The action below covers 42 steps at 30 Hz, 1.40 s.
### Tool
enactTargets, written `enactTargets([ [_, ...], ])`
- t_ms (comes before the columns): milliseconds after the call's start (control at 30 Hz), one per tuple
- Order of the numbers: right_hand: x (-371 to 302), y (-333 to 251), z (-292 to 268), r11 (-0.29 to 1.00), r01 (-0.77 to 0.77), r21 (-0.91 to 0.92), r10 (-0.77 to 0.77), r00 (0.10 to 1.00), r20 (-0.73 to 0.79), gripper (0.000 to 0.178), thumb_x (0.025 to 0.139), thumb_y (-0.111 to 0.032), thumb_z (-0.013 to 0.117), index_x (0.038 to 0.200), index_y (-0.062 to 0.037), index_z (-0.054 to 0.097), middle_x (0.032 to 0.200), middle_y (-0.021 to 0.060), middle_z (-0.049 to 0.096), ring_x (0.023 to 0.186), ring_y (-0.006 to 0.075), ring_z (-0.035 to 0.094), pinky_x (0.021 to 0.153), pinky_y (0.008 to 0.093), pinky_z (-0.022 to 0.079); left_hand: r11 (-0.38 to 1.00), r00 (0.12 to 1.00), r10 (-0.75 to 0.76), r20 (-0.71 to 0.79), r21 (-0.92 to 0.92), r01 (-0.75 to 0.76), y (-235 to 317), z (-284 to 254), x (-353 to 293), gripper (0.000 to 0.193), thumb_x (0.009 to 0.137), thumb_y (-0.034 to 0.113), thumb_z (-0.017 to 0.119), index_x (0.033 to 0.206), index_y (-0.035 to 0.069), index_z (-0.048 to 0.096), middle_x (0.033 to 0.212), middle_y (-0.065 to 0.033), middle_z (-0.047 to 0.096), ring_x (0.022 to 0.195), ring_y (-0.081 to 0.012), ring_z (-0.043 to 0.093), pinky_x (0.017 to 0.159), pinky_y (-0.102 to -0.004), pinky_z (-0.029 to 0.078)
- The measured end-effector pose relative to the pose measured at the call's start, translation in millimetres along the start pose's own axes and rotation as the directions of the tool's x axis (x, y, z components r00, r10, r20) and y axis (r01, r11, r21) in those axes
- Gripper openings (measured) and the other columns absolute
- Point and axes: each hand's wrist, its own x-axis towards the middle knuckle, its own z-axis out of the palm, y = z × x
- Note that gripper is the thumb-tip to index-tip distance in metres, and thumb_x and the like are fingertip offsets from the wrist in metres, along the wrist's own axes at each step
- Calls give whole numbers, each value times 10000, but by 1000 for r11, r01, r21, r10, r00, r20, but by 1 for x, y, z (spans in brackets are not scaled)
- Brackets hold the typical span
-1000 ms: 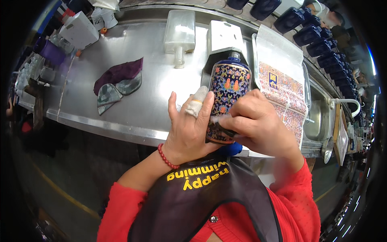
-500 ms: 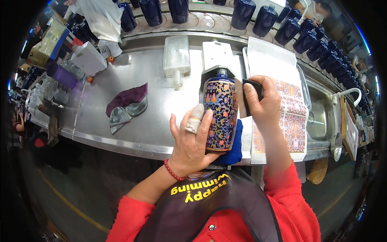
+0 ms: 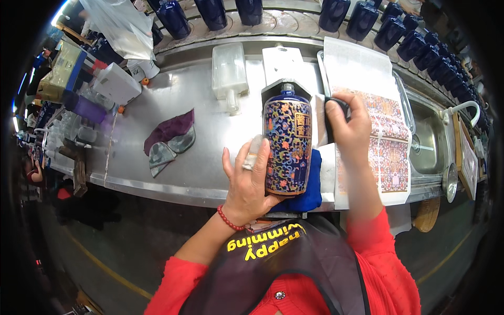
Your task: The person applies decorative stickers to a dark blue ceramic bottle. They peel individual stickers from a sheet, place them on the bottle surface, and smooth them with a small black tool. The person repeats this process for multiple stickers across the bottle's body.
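Observation:
In front of me lies a dark blue bottle (image 3: pixel 287 152) wrapped in a colourful floral pattern, with a gold-framed panel on its upper right. Its clear-tipped neck points away from me, against an angled cradle. My left hand (image 3: pixel 247 181) grips the bottle at its lower left, with the thumb at the base; one finger wears a pale cover. My right hand (image 3: pixel 350 123) is closed on a black-handled scraper (image 3: pixel 329 118), its pale blade beside the bottle's upper right side. A folded blue cloth (image 3: pixel 311 186) sits under and beside the bottle's lower end.
Patterned decal sheets (image 3: pixel 386 152) lie to the right, before a metal sink (image 3: pixel 426 147). A clear rectangular bottle (image 3: pixel 229 71) and a purple-grey cloth (image 3: pixel 170 139) are on the metal table at left. Plain blue bottles (image 3: pixel 362 21) line the conveyor behind. A white box (image 3: pixel 118 84) stands far left.
The bottle has turned so that its gold-framed panel faces up more. My right hand with the scraper has moved slightly right, away from the bottle. The whole view has shifted a little.

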Motion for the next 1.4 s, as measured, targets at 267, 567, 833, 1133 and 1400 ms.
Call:
enactTargets([
  [267,-42,0,-7,994,58,97,-56,998,-22,161,964,-128,710,1079,-22,675,853,102,702,794,159,685,719,306,544,992,999,-2,32,-125,6,-15,12,-6,1180,801,679,730,1586,-53,240,1543,-267,408,1435,-436,356,1133,-732,115],
  [567,-69,7,-13,987,137,86,-150,976,159,196,998,-116,697,1158,-7,660,1026,24,679,909,89,610,811,234,504,992,995,99,8,72,-99,4,4,-6,1084,787,549,804,1600,22,319,1524,-246,467,1426,-435,379,1135,-715,120],
  [833,-85,11,-19,979,182,91,-194,968,157,204,982,-119,707,1157,-22,665,948,61,706,807,121,647,733,271,529,995,994,103,-33,16,-102,0,9,-8,1068,869,475,769,1593,-90,223,1464,-247,556,1403,-431,484,1189,-674,61],
  [1133,-87,33,-57,866,-255,430,171,959,225,192,1021,-113,662,1178,-12,619,1068,10,630,942,66,585,812,217,511,990,989,134,-55,-40,-136,-17,4,-30,903,938,522,672,1575,-33,353,1530,-273,471,1399,-441,448,1191,-641,59],
  [1400,-92,20,-41,989,89,-115,-30,901,433,506,1026,-181,639,1476,9,507,1451,238,560,1202,297,640,979,391,532,817,984,-133,114,-549,174,-15,0,-19,887,1052,652,322,1597,-46,283,1579,-247,436,1491,-360,389,1217,-589,59],
])
